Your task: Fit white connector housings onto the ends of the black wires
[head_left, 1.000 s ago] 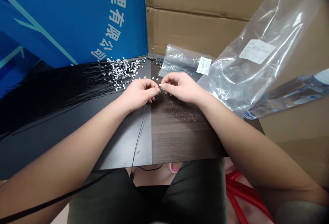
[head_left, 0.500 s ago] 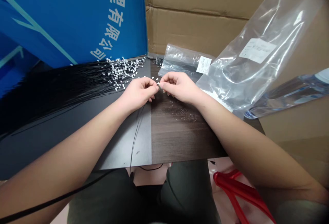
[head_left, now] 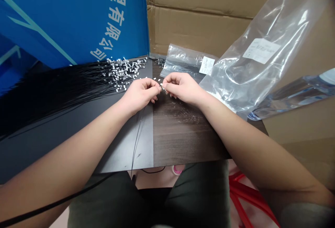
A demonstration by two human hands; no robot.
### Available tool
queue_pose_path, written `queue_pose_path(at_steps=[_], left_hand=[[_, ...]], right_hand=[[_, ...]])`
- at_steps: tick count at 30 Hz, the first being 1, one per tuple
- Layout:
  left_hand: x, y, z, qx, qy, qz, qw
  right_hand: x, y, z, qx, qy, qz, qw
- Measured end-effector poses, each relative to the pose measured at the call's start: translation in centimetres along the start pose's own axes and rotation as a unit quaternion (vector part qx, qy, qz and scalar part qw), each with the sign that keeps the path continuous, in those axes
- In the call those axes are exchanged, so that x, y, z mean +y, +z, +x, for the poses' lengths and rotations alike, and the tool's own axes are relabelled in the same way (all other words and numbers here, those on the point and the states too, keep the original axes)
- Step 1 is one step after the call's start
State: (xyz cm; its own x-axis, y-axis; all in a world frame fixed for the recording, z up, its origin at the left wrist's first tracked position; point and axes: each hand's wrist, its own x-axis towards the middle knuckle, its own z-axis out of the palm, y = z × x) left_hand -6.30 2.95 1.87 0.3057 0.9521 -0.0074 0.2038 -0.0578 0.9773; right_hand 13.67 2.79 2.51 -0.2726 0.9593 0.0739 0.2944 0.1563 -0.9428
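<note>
My left hand (head_left: 141,93) is closed in a pinch on a thin black wire (head_left: 136,135), which trails down over the table's front edge. Fingertip to fingertip with it, my right hand (head_left: 183,87) pinches a tiny white connector (head_left: 161,85) at the wire's end. Fingers partly hide the connector, so how it joins the wire cannot be made out. Just behind the fingertips lie a few loose white connectors (head_left: 155,79). To the left spreads a large bundle of black wires (head_left: 60,88), many tipped with white connectors (head_left: 123,69).
A flat clear bag (head_left: 180,58) with a label lies behind my right hand. Further right are a larger clear plastic bag (head_left: 240,74) and a clear bottle (head_left: 293,93). Cardboard (head_left: 199,29) and a blue panel (head_left: 78,15) wall the back. Tiny clear scraps (head_left: 188,114) dot the brown tabletop (head_left: 183,144).
Both hands keep nearly the same place and pinch, with slight finger movement. My right knee has swung outward to the right, and a pink shoe now shows below the table.
</note>
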Motion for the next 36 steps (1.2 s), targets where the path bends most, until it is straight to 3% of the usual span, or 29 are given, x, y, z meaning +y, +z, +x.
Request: queue_pose_path(at_steps=[11, 24, 36], left_hand=[[0.3, 0.2, 0.0, 0.016, -0.006, -0.009, 1.0], [-0.1, 0.4, 0.3, 0.048, -0.013, -0.075, 0.996], [0.4, 0.0, 0.0, 0.026, -0.023, -0.024, 0.999]], right_hand=[[-0.1, 0.4, 0.0, -0.013, 0.018, 0.017, 1.0], [0.7, 1.3, 0.2, 0.029, -0.007, 0.033, 0.999], [0.5, 0.0, -0.2, -0.016, -0.079, -0.109, 0.991]])
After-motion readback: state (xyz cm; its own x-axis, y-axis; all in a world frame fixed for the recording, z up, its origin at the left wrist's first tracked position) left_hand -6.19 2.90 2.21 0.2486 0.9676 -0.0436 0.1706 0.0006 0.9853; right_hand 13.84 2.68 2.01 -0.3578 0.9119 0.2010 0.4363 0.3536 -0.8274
